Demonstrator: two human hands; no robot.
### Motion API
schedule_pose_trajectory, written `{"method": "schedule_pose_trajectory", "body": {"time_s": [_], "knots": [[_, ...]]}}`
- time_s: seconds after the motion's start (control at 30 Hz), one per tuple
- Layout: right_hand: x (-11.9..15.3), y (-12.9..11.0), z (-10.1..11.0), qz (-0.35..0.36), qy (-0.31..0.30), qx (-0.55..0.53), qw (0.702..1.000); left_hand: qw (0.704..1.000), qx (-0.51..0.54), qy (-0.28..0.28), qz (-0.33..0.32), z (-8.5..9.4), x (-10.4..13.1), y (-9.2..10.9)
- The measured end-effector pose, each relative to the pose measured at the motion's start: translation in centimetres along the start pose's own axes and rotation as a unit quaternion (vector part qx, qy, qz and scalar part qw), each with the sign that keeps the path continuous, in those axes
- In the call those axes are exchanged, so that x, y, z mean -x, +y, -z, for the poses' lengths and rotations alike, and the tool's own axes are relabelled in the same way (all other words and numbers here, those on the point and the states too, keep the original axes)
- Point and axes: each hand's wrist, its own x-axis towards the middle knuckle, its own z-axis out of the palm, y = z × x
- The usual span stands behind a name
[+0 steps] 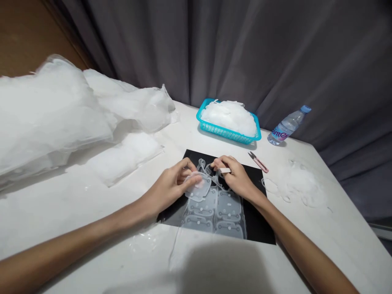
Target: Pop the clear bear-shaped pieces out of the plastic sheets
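Note:
A translucent rounded plastic piece (198,188) is pinched between the thumb and fingers of my left hand (180,179). My right hand (231,173) is closed on a thin clear plastic frame (216,178) just to the right of that piece, and a small white strip shows at its fingers. Beneath both hands lies a black sheet (257,220). On the sheet, below my hands, a translucent moulded sheet (229,206) shows several rounded sections side by side in rows.
A blue basket (228,134) heaped with white pieces stands at the back, with a water bottle (288,125) to its right. Small snips (259,162) lie beyond the black sheet. Clear scraps (303,183) are on the right; large white bags (52,114) fill the left.

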Motion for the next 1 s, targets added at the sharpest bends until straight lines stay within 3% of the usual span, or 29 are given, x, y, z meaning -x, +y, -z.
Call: {"method": "schedule_pose_trajectory", "body": {"time_s": [0.1, 0.2, 0.47, 0.57, 0.67, 0.8, 1.0], "knots": [[0.5, -0.5, 1.5, 0.012, -0.077, -0.019, 0.997, 0.995, 0.097, -0.008, 0.032, -0.1, -0.5, 0.0], [0.8, -1.2, 2.2, 0.032, -0.145, -0.041, 0.988, 0.990, 0.131, -0.021, 0.055, -0.3, -0.7, -0.6], [0.7, -2.3, 3.3, 0.025, -0.195, -0.112, 0.974, 0.986, 0.126, -0.069, 0.082, -0.1, -1.2, -1.0], [0.9, -2.2, 3.2, 0.043, -0.189, -0.079, 0.978, 0.981, 0.138, -0.088, 0.099, -0.2, -1.2, -1.2], [1.2, -1.6, 2.3, 0.100, -0.158, 0.021, 0.982, 0.973, 0.160, -0.112, 0.122, -0.4, -1.3, -1.8], [1.2, -0.8, 1.1, 0.162, -0.111, 0.144, 0.970, 0.972, 0.163, -0.095, 0.139, -0.4, -1.4, -1.8], [1.2, -1.4, 2.0, 0.160, -0.093, 0.100, 0.978, 0.971, 0.177, -0.099, 0.126, 0.1, -1.3, -0.9]]}}
